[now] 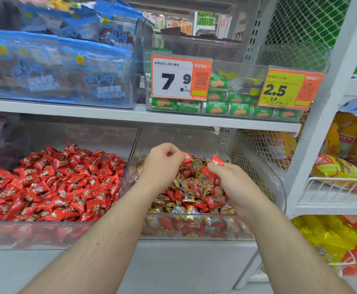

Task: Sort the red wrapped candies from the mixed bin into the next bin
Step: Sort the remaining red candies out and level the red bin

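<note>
Two clear plastic bins stand side by side on the lower shelf. The mixed bin [194,229] on the right holds red and gold wrapped candies [191,197]. The left bin [46,235] is heaped with red wrapped candies [52,183] only. Both my hands are over the mixed bin. My left hand [162,161] has its fingers curled round a red candy [187,157] that sticks out at its fingertips. My right hand [230,183] pinches another red candy [217,161] and has more red candies tucked in its palm.
A white shelf [131,116] runs just above the bins with clear boxes of blue bags [63,71] and green snack packs [217,108], plus orange price tags [180,78]. A wire mesh divider [256,153] and yellow bags [340,166] stand to the right.
</note>
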Demonstrator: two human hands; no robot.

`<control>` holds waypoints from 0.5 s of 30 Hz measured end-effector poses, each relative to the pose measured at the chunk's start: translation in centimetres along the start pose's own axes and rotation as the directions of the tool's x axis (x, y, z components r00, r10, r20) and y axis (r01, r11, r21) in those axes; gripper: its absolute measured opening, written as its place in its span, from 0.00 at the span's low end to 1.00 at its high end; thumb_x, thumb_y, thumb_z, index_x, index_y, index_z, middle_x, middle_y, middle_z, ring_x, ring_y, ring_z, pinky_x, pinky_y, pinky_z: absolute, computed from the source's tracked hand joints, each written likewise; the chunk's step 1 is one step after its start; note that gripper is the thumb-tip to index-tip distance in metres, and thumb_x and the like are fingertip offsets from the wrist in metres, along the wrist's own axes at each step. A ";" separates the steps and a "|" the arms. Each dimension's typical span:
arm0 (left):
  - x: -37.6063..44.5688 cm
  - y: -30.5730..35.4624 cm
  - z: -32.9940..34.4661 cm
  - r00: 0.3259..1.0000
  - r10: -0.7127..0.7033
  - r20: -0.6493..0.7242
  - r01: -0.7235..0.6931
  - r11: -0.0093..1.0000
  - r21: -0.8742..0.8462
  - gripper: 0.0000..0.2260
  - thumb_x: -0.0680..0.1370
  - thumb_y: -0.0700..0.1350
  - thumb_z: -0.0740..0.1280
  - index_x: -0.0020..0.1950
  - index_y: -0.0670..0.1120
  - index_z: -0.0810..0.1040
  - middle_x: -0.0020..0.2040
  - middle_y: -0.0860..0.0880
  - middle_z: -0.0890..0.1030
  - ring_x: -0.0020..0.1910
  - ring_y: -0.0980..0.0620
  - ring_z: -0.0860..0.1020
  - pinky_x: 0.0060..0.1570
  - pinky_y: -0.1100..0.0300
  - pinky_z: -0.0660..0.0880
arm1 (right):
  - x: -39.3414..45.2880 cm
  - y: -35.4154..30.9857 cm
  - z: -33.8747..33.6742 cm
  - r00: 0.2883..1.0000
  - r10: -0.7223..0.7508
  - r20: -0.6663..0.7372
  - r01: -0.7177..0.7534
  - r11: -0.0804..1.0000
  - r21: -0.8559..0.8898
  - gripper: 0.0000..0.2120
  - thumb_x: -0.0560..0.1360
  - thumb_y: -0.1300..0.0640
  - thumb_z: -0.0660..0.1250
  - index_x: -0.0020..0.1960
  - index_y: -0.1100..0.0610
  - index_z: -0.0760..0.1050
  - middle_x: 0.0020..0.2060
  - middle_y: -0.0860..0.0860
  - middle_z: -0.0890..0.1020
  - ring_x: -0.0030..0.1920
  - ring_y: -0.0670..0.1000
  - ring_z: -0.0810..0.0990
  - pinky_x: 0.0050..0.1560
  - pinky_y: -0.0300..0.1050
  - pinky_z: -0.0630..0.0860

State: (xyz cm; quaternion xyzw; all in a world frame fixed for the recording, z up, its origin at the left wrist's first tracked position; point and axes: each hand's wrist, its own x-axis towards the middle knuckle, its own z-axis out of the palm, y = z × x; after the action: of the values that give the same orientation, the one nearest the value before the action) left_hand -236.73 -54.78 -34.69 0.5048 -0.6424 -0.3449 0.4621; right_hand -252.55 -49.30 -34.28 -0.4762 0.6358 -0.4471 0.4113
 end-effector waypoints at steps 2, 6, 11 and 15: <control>-1.1 1.2 -1.7 1.000 0.002 -0.031 -0.007 0.984 -0.176 0.10 0.76 0.41 0.64 0.35 0.44 0.72 0.28 0.50 0.70 0.27 0.54 0.65 0.30 0.59 0.62 | -0.8 -1.3 1.0 0.997 0.062 0.047 -0.071 0.971 0.230 0.11 0.79 0.52 0.63 0.40 0.56 0.72 0.32 0.55 0.73 0.25 0.49 0.64 0.27 0.41 0.57; -2.5 2.1 -6.1 0.992 -0.068 -0.104 0.017 0.905 -0.424 0.11 0.72 0.43 0.60 0.29 0.47 0.71 0.27 0.45 0.71 0.27 0.48 0.66 0.31 0.55 0.61 | -3.1 -3.6 4.2 0.955 0.123 0.270 -0.235 0.869 0.435 0.12 0.79 0.54 0.61 0.39 0.58 0.72 0.30 0.54 0.74 0.23 0.48 0.64 0.22 0.35 0.54; -2.9 -0.2 -11.3 0.937 -0.317 -0.147 0.181 0.801 -0.570 0.15 0.75 0.41 0.59 0.29 0.45 0.74 0.23 0.48 0.72 0.24 0.49 0.65 0.29 0.57 0.57 | -5.4 -5.7 9.0 0.867 0.155 0.473 -0.380 0.819 0.429 0.12 0.78 0.54 0.60 0.38 0.58 0.72 0.30 0.54 0.74 0.25 0.47 0.64 0.23 0.34 0.53; -2.6 -2.6 -14.4 0.883 -0.432 -0.186 0.291 0.813 -0.505 0.08 0.75 0.42 0.61 0.36 0.43 0.72 0.25 0.47 0.72 0.23 0.50 0.68 0.26 0.60 0.59 | -5.7 -7.3 12.5 0.796 0.179 0.579 -0.458 0.802 0.382 0.11 0.77 0.53 0.61 0.39 0.57 0.72 0.32 0.54 0.74 0.27 0.47 0.64 0.22 0.34 0.56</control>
State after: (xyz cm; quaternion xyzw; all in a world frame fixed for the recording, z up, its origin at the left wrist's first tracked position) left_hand -222.13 -52.56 -32.92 0.5391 -0.3569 -0.4917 0.5834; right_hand -237.75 -47.02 -30.04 -0.3347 0.4354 -0.3741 0.7473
